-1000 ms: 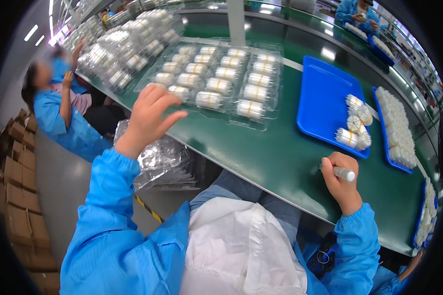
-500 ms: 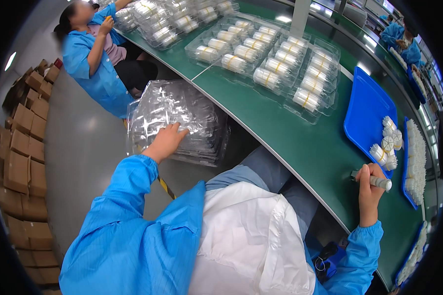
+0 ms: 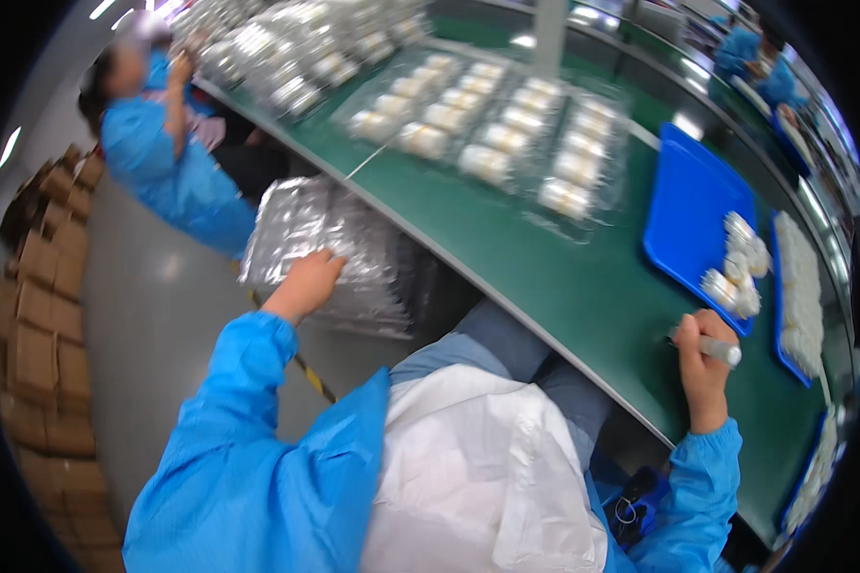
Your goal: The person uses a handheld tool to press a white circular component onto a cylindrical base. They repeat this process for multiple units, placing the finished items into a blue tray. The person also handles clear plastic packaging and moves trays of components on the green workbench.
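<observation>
Head view shows a stack of clear, glossy plastic trays [image 3: 358, 250] left of the green tabletop [image 3: 583, 286], beside its near edge; the left hand [image 3: 306, 285], fingers loosely bent, lies over the stack's near part, though whether it grips I cannot tell; the trays look light, thin, springy and slippery, likely best taken by a rim; the right hand [image 3: 705, 368] is wrapped around a pale grey cylinder [image 3: 723, 351]; white cylindrical rolls [image 3: 485, 164] stand far across; the tabletop's edge crowds the stack's right side.
</observation>
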Demonstrator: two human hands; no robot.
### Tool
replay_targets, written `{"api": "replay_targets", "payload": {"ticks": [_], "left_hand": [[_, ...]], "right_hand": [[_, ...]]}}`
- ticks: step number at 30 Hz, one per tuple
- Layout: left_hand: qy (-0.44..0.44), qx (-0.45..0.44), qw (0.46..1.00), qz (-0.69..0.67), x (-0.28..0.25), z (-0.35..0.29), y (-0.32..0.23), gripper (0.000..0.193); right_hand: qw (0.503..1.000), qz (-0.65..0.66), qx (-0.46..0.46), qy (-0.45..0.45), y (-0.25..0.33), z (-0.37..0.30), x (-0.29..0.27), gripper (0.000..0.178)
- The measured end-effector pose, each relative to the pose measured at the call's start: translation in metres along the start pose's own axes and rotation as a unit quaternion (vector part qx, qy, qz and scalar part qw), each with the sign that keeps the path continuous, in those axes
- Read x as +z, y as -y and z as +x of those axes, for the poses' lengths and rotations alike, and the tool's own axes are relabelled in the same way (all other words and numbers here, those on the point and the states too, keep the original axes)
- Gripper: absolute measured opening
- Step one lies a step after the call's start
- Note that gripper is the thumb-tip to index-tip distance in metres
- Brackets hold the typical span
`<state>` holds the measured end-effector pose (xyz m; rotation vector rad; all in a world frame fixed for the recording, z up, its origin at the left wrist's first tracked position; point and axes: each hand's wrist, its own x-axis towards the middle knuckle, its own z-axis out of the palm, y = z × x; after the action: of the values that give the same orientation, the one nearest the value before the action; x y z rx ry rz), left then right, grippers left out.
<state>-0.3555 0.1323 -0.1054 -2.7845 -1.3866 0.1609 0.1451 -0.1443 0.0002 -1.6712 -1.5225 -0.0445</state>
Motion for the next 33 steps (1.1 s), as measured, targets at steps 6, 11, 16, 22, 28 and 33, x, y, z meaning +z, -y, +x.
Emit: {"api": "replay_targets", "payload": {"ticks": [6,11,16,22,28,33], "left_hand": [[0.034,0.254,0.947,-0.193,-0.144,0.011,-0.129,0.019],[-0.117,0.507,0.797,-0.306,-0.210,0.072,-0.280,0.008],[-0.311,0.503,0.740,-0.321,-0.195,0.164,-0.409,0.019],[-0.192,0.437,0.830,-0.287,-0.181,0.199,-0.458,0.036],[-0.389,0.451,0.738,-0.317,-0.203,0.190,-0.422,0.037],[-0.167,0.485,0.768,-0.383,-0.185,0.153,-0.366,0.041]], "right_hand": [[0.998,0.060,-0.001,0.010,0.001,0.016,0.005,0.023],[0.994,0.104,0.029,-0.029,-0.007,0.008,0.002,0.015],[0.998,0.050,-0.034,-0.014,-0.009,0.007,-0.004,0.018],[0.994,0.106,0.014,0.001,-0.007,0.010,-0.002,0.017],[0.971,0.192,0.131,0.051,-0.014,0.006,-0.015,0.018],[0.932,0.316,0.167,-0.063,-0.002,0.025,-0.053,0.016]]}}
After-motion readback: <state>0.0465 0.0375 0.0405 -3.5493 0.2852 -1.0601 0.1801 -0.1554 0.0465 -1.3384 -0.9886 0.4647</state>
